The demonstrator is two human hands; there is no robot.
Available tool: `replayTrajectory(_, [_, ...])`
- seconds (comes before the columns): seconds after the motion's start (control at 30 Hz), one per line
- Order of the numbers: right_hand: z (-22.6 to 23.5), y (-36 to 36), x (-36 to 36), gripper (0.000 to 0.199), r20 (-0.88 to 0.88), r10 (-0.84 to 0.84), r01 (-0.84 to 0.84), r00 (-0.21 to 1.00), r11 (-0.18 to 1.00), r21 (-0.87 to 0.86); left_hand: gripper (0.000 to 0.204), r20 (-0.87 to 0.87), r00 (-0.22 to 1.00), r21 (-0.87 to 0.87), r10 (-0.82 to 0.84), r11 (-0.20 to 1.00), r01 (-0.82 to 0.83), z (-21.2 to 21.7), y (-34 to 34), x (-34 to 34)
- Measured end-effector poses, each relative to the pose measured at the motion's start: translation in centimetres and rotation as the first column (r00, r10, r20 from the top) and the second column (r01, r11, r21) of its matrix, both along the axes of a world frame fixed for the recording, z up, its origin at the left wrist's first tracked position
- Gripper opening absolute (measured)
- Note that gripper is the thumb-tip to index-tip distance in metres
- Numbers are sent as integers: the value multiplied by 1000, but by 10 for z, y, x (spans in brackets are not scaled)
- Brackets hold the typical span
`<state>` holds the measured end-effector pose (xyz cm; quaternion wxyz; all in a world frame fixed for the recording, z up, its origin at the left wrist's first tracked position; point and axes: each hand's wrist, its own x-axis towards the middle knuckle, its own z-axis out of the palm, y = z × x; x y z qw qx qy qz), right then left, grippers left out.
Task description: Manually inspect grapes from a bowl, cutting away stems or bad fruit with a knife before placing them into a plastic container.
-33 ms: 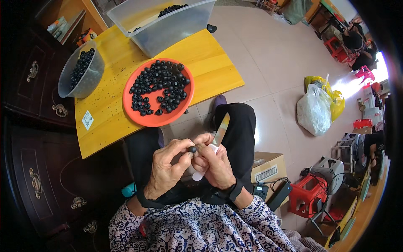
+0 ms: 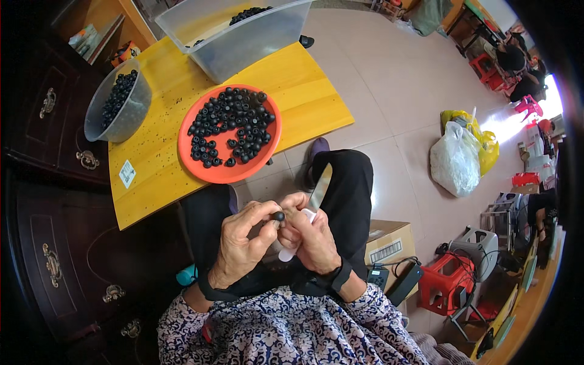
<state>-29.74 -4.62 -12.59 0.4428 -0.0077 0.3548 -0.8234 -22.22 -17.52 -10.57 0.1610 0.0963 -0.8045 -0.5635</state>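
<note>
Left hand pinches one black berry; right hand grips one knife. One orange plate, two clear tubs on bench.

Orange plate, black fruits, yellow table.

Glossy orange plastic plate, matt yellow wood tabletop, clear plastic tub, shiny metal knife blade

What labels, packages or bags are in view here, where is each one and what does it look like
Sticker: near edge of the yellow table, small white square.
Cardboard box: floor beside the person's right leg, brown, white barcode label.
White plastic bag: on the floor, bulging.
Yellow bag: behind it.
</note>
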Motion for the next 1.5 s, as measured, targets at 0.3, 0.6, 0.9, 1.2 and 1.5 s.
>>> replayTrajectory(0.3, [-1, -8, 3, 12, -71, -13, 15, 997, 999, 33, 26, -108, 994, -176, 3, 984, -22, 3, -4, 0])
replayTrajectory(0.6, [-15, -16, -3, 11, 6, -20, 19, 1000, 993, 112, 23, -92, 995, -284, 36, 957, -61, 22, -43, 5])
replayTrajectory(0.9, [-56, -18, -34, 7, -2, -34, 34, 999, 986, 163, 21, -94, 835, -474, 542, 713, -516, 98, -281, 2])
replayTrajectory(1.2, [-74, -14, -45, 11, 23, -34, 29, 999, 978, 208, 23, -91, 946, -536, 311, 785, -310, 73, -232, -43])
replayTrajectory(1.5, [-83, -6, -41, 12, 49, -55, 46, 997, 986, 161, 22, 53, 998, -872, 38, 489, 28, 10, -140, -71])
